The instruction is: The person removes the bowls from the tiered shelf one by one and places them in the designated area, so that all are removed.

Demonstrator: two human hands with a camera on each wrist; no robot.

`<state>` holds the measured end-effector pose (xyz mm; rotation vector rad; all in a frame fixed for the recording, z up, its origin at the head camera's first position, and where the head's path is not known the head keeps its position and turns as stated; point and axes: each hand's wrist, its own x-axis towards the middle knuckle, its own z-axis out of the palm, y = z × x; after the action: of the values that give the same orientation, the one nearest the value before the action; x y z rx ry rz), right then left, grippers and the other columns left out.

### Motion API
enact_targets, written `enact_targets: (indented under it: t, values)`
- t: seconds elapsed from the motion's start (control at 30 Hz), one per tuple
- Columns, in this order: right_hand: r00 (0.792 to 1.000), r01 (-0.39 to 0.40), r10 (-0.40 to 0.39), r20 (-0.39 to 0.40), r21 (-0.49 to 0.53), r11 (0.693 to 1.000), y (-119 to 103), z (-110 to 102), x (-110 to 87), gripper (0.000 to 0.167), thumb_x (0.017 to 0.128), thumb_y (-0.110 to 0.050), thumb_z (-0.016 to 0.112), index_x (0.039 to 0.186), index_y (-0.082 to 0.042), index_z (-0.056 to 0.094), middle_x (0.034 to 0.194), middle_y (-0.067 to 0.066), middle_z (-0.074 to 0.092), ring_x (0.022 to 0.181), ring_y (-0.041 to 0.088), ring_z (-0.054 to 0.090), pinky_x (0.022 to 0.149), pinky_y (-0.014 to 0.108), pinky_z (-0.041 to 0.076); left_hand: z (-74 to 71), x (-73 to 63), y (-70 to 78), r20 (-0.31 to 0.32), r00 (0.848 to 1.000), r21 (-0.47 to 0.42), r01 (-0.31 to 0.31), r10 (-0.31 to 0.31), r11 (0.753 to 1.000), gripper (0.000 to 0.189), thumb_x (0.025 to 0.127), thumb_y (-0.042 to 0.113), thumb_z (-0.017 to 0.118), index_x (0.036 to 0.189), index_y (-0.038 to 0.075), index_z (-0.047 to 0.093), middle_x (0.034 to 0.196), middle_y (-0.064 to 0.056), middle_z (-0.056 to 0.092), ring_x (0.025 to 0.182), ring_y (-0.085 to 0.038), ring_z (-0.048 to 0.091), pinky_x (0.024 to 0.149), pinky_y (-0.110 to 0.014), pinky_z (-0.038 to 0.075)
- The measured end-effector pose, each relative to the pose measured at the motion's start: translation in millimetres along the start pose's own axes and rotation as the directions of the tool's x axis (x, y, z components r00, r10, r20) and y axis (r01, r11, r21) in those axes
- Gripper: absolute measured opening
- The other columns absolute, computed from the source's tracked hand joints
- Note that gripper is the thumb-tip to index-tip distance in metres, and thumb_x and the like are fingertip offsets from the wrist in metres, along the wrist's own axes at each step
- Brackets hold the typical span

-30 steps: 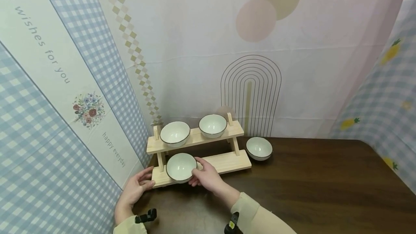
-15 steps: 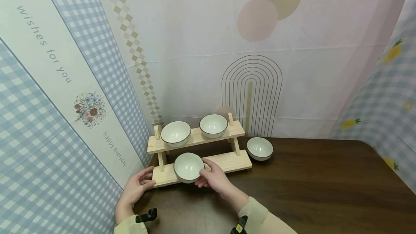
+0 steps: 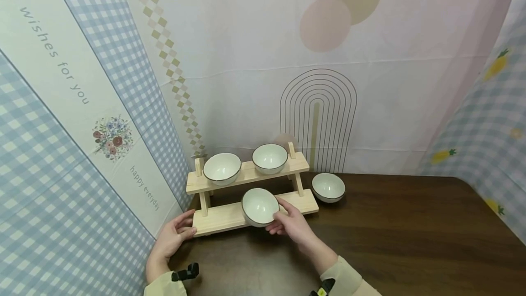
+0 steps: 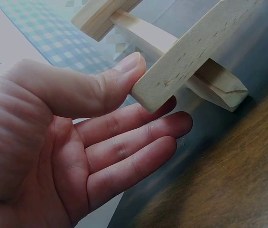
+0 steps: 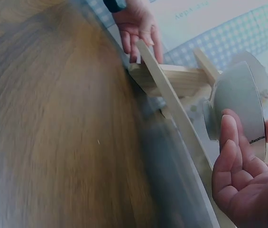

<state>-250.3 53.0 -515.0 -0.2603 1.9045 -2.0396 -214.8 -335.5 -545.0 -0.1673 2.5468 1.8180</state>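
My right hand (image 3: 293,225) grips a white bowl with a dark rim (image 3: 260,205) by its right side, thumb at the rim and fingers beneath. The bowl hangs tilted close over the lower board of a two-tier wooden rack (image 3: 223,217). In the right wrist view, the fingers curl against the outer wall of the bowl (image 5: 235,99), near its foot. At the rack's left end, my left hand (image 3: 166,243) holds the lower board. The left wrist view has its thumb on the board's corner (image 4: 155,90) and the index fingertip behind it, the other fingers extended below.
Two like bowls, one at left (image 3: 222,168) and one at right (image 3: 270,158), stand on the upper board. Another bowl (image 3: 328,187) sits on the dark wooden table (image 3: 402,227), right of the rack. A checked cloth wall (image 3: 135,81) stands close at left.
My right hand has carried the bowl rightward along the lower board, from near its left end to about its middle, tilting it. The left hand and the rack stay put.
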Motion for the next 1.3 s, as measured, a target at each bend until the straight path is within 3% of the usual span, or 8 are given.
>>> enact_targets:
  t: [0.27, 0.63, 0.97, 1.3]
  values:
    - [0.998, 0.011, -0.011, -0.062, -0.004, 1.000, 2, -38, -13.0, 0.071, 0.102, -0.007, 0.057, 0.167, -0.003, 0.030, 0.085, 0.017, 0.078, 0.071, 0.017, 0.075, 0.067, 0.026, 0.057, 0.4, -0.5, 0.6, -0.003, 1.000, -0.003, 0.002, -0.002, 1.000, 0.067, 0.095, -0.005, 0.075, 0.156, -0.010, 0.045, 0.134, -0.031, 0.065, 0.103, -0.024, 0.074, 0.081, -0.028, 0.062]
    - [0.986, 0.015, -0.027, -0.162, -0.070, 0.997, -2, -109, -43.5, 0.070, 0.105, -0.008, 0.057, 0.168, -0.001, 0.028, 0.089, 0.021, 0.078, 0.075, 0.022, 0.076, 0.069, 0.030, 0.061, 2.4, -4.4, 1.7, -0.007, 1.000, -0.026, -0.002, 0.002, 1.000, 0.068, 0.095, -0.006, 0.075, 0.156, -0.010, 0.045, 0.133, -0.030, 0.066, 0.100, -0.022, 0.075, 0.081, -0.029, 0.063]
    - [0.958, 0.008, -0.054, -0.281, -0.163, 0.987, -12, -165, -56.5, 0.068, 0.110, -0.012, 0.055, 0.170, -0.006, 0.025, 0.096, 0.018, 0.080, 0.082, 0.020, 0.077, 0.072, 0.030, 0.061, -0.2, -5.5, 2.9, -0.013, 1.000, -0.005, -0.007, 0.007, 1.000, 0.068, 0.095, -0.004, 0.076, 0.155, -0.011, 0.045, 0.131, -0.030, 0.066, 0.105, -0.028, 0.074, 0.081, -0.030, 0.063]
    - [0.936, -0.028, -0.044, -0.349, -0.200, 0.979, -15, -202, -68.7, 0.069, 0.112, -0.015, 0.054, 0.171, -0.003, 0.020, 0.097, 0.016, 0.080, 0.080, 0.015, 0.077, 0.069, 0.027, 0.060, 0.5, -3.3, 0.9, -0.007, 1.000, -0.012, -0.009, 0.009, 1.000, 0.068, 0.095, -0.005, 0.075, 0.155, -0.012, 0.044, 0.132, -0.030, 0.066, 0.101, -0.022, 0.075, 0.081, -0.030, 0.063]
